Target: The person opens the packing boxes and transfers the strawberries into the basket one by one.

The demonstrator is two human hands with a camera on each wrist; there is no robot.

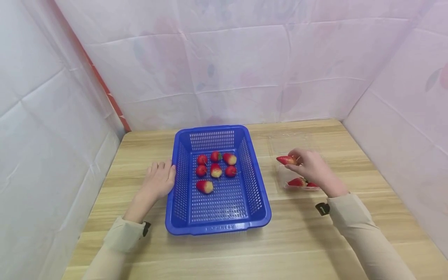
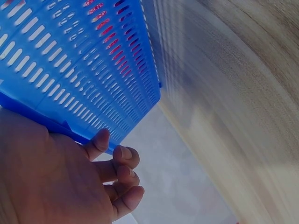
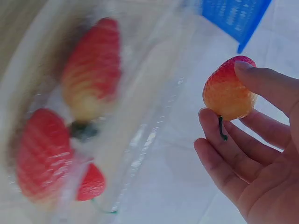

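My right hand (image 1: 311, 169) pinches a strawberry (image 1: 285, 160) between thumb and fingers, over a clear plastic box (image 1: 282, 179). The right wrist view shows this strawberry (image 3: 224, 95) red at the tip and yellowish toward its dark green stem. More strawberries (image 3: 91, 70) lie in the box, beside a smaller red fruit (image 3: 91, 183) with a thin stem. At the left rim of a blue plastic basket (image 1: 218, 228) rests my left hand (image 1: 159, 181), its thumb along the rim and its other fingers loosely bent. Several strawberries (image 1: 204, 186) and small round red fruits (image 1: 201, 170) lie in the basket.
Basket and box stand side by side on a wood-grain table (image 1: 224, 256), the box to the right. Pale printed sheets (image 1: 231, 74) hang behind the table and along both sides. A reddish strip (image 1: 101, 83) shows at the back left corner.
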